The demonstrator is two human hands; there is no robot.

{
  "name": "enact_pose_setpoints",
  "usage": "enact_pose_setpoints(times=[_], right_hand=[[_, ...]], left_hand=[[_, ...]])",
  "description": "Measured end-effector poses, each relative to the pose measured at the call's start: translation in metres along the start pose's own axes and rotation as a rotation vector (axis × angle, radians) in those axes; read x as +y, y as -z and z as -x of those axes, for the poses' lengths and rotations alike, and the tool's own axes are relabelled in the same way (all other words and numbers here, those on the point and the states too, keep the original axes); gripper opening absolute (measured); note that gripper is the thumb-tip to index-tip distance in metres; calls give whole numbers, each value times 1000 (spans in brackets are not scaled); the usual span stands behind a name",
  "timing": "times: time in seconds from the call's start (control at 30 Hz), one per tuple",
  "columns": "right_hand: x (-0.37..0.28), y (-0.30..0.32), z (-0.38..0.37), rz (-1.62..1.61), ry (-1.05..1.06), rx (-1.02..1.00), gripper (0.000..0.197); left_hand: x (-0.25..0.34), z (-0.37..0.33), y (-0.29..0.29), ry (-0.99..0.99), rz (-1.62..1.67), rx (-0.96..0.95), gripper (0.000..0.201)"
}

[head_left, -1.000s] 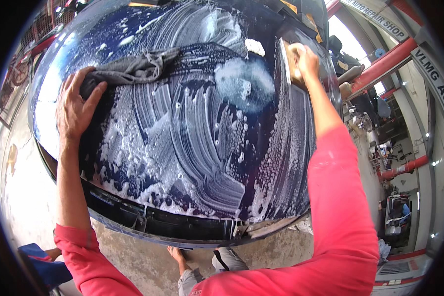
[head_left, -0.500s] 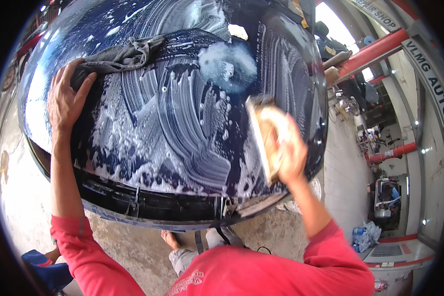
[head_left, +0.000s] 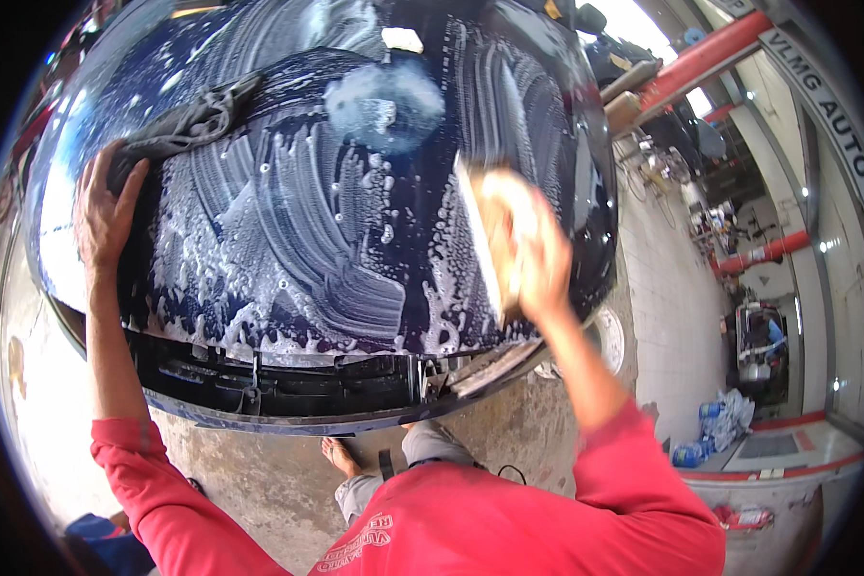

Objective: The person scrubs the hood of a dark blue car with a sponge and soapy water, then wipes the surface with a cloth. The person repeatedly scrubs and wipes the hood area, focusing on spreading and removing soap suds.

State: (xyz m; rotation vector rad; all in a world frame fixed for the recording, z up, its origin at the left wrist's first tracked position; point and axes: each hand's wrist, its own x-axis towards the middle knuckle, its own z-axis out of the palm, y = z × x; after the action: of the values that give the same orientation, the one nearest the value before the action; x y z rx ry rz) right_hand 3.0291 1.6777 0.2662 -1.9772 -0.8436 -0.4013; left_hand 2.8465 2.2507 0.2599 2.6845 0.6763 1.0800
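A dark blue car hood (head_left: 422,206), streaked with white suds, lies in front of me. My right hand (head_left: 540,254) grips a flat tan sanding block (head_left: 494,230) with a pale lower edge, pressed to the right part of the hood; motion blurs both. At the hood's left side, my left hand (head_left: 106,211) rests with fingers and thumb around the near end of a crumpled dark grey cloth (head_left: 187,125). Between the hands, farther up, is a round pale patch (head_left: 384,108) in the paint. Beyond it lies a small white lump (head_left: 402,39).
An open dark gap (head_left: 278,379) with brackets runs below the hood's front edge. A red post (head_left: 706,62) stands at the right, past the car. Plastic-wrapped bottles (head_left: 718,427) are at the lower right. Blue fabric (head_left: 110,542) shows at the lower left.
The view has shifted, so the car appears farther left and higher. Over the hood, the sanding block has moved slightly to the right. My left hand stays at the cloth.
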Motion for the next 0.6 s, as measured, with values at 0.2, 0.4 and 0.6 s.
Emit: enact_pose_setpoints(times=[0.2, 0.4, 0.6], right_hand=[[3, 37, 16, -14, 127, -234, 52], [175, -3, -298, 411, 257, 13, 38], [133, -8, -218, 457, 181, 74, 43]], left_hand=[[-10, 2, -5, 32, -25, 2, 49], [-25, -1, -9, -10, 37, 0, 46], [-17, 0, -8, 4, -2, 14, 50]])
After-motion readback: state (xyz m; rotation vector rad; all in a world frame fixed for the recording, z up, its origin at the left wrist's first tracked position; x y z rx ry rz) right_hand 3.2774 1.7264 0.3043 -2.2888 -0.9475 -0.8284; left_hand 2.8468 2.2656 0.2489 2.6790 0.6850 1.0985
